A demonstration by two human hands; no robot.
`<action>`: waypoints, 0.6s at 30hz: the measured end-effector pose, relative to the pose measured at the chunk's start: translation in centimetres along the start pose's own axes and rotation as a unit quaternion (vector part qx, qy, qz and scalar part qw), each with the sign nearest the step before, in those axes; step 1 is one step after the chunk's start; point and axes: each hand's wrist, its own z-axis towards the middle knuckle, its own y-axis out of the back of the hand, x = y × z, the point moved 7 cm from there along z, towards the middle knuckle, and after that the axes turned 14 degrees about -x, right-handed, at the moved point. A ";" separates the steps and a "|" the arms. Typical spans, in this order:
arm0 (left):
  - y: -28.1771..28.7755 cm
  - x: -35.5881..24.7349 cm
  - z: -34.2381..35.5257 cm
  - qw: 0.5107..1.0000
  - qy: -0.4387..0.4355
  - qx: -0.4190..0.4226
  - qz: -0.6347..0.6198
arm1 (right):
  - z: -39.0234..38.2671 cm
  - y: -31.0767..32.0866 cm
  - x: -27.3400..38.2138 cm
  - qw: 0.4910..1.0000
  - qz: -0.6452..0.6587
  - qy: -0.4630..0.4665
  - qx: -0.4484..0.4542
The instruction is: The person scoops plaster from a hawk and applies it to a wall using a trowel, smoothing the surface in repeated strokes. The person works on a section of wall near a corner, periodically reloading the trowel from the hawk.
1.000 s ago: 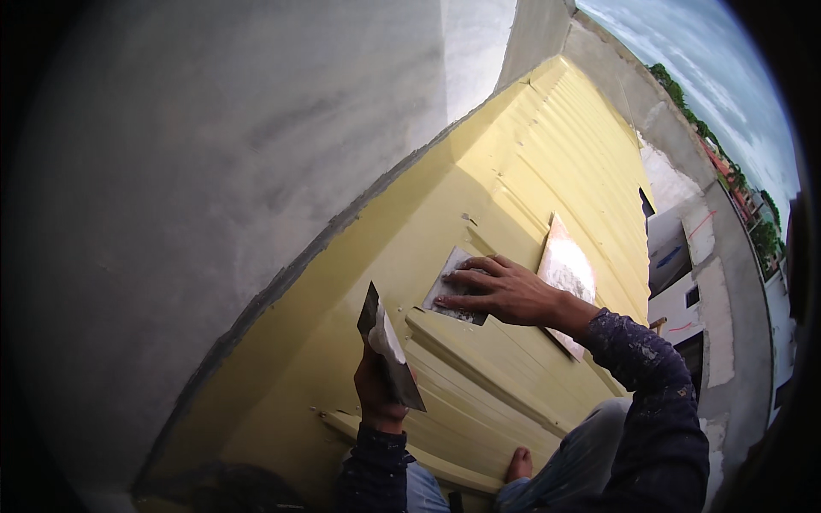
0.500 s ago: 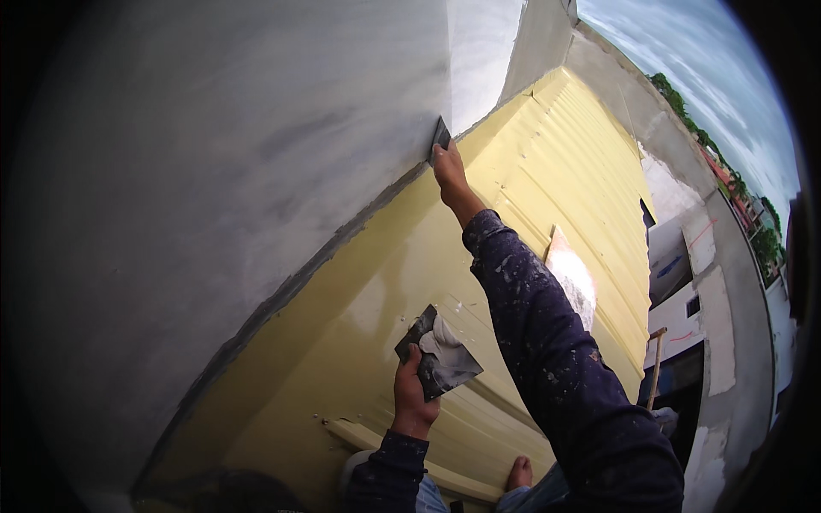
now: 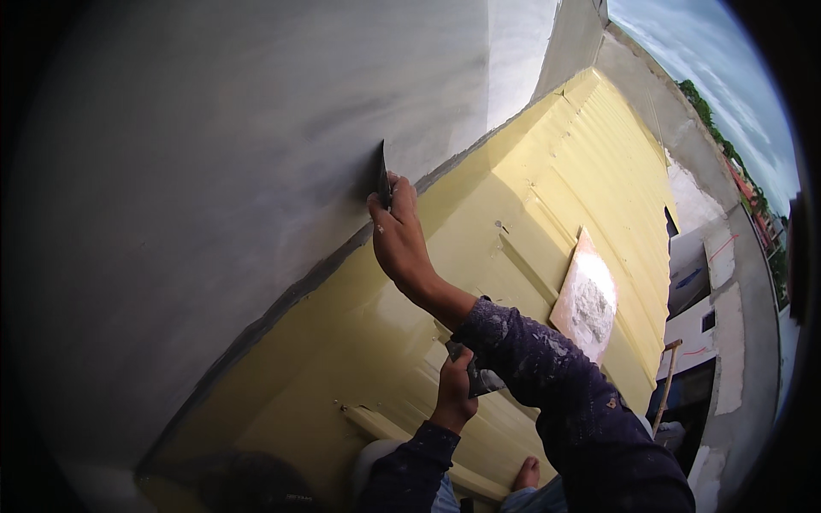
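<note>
Big grey plastered wall [image 3: 222,171] up top, yellow corrugated roof [image 3: 590,162] under it, board with white putty [image 3: 588,295] lying there. Right hand [image 3: 398,231] clamps a dark scraper blade [image 3: 381,175] on the wall; left hand [image 3: 453,385] grips another putty-smeared blade [image 3: 481,378], partly behind the sleeve.

You wear a dark navy long-sleeved top with a faint pattern, and pale plaster spots are on both sleeves. Your right hand [image 3: 400,239] and left hand [image 3: 453,389] are bare, without gloves. Below, one bare foot [image 3: 526,473] shows beside light trousers.
</note>
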 end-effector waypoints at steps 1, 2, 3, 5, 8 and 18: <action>-0.3 -0.2 -0.4 0.997 -0.059 0.039 0.009 | -1.3 -0.8 0.7 1.000 -0.005 -0.005 0.008; -0.1 0.0 -0.3 0.996 -0.067 0.046 0.028 | -2.5 -1.5 1.4 1.000 -0.008 -0.005 0.014; -0.1 0.0 -0.6 0.991 -0.111 0.052 0.053 | -3.8 -2.2 2.1 1.000 -0.010 -0.005 0.019; -0.8 2.1 -0.8 0.940 0.166 0.131 -0.269 | -6.6 -3.4 3.8 0.998 -0.037 0.033 0.030; 2.5 4.2 1.4 0.968 0.226 -0.034 0.105 | -10.7 -5.4 6.4 0.997 -0.037 0.066 0.036; -0.4 -6.1 -0.5 0.979 -0.005 -0.009 -0.204 | -6.7 8.9 7.9 0.919 0.115 -0.092 0.367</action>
